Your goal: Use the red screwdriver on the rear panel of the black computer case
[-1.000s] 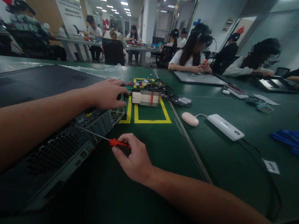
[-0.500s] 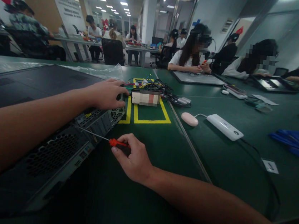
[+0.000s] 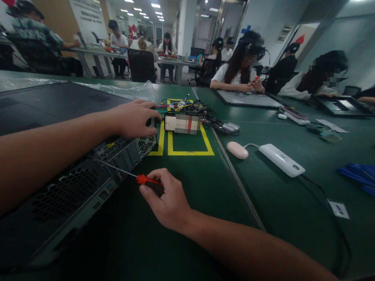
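A dark desktop computer case lies on its side at the left, its rear panel with vents, ports and a round fan grille turned toward the middle. My left hand is closed over the far rear corner of the case, fingers curled at the edge and thumb near the fan grille. In my right hand is a screwdriver with a red and black handle. Its thin shaft points left to the case's rear panel, below my left forearm. What the tip touches is too dark to make out.
A phone and tangled cables lie by yellow tape squares. Further right are a pink mouse-shaped object, a white power bank with a cable and blue cloth. Other people sit across the table.
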The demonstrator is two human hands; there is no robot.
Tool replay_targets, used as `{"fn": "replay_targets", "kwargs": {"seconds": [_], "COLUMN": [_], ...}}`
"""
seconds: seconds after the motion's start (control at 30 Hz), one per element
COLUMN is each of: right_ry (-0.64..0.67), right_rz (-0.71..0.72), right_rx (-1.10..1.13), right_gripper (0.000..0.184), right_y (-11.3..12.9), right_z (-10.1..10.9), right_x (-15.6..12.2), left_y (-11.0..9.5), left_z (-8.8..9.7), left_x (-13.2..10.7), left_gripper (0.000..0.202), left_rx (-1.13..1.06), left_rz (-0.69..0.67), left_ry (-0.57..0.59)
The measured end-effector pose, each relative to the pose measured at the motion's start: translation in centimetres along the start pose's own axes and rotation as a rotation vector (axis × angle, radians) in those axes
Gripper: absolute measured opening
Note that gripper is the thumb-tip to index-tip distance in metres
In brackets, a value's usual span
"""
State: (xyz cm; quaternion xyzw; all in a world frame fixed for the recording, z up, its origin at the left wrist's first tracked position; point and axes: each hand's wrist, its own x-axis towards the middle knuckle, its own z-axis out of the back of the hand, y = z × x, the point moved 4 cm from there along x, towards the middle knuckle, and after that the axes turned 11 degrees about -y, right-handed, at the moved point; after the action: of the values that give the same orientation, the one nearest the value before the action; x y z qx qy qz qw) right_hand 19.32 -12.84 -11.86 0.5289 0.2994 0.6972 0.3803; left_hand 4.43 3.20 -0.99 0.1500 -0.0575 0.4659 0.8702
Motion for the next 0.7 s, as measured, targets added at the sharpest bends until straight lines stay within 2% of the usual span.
{"fn": "replay_targets", "kwargs": {"seconds": [0.2, 0.53, 0.7], "right_ry": [-0.007, -0.05, -0.034], "right_rz": [0.007, 0.124, 0.102], "right_rx": [-0.017, -0.03, -0.023], "right_gripper": [0.015, 0.021, 0.02], "right_y": [0.0, 0.14, 0.1], "right_z": [0.17, 0.14, -0.05], "right_x": [0.01, 0.21, 0.15], "left_y": [0.07, 0.16, 0.09], "left_z": [-0.06, -0.17, -0.17], "left_x": [-0.01, 0.02, -0.03], "left_gripper": [0.065, 0.064, 0.065], "left_rx": [0.01, 0.012, 0.017], "left_rz": [0.004, -0.014, -0.011], "left_ry": [0.005, -0.017, -0.01]}}
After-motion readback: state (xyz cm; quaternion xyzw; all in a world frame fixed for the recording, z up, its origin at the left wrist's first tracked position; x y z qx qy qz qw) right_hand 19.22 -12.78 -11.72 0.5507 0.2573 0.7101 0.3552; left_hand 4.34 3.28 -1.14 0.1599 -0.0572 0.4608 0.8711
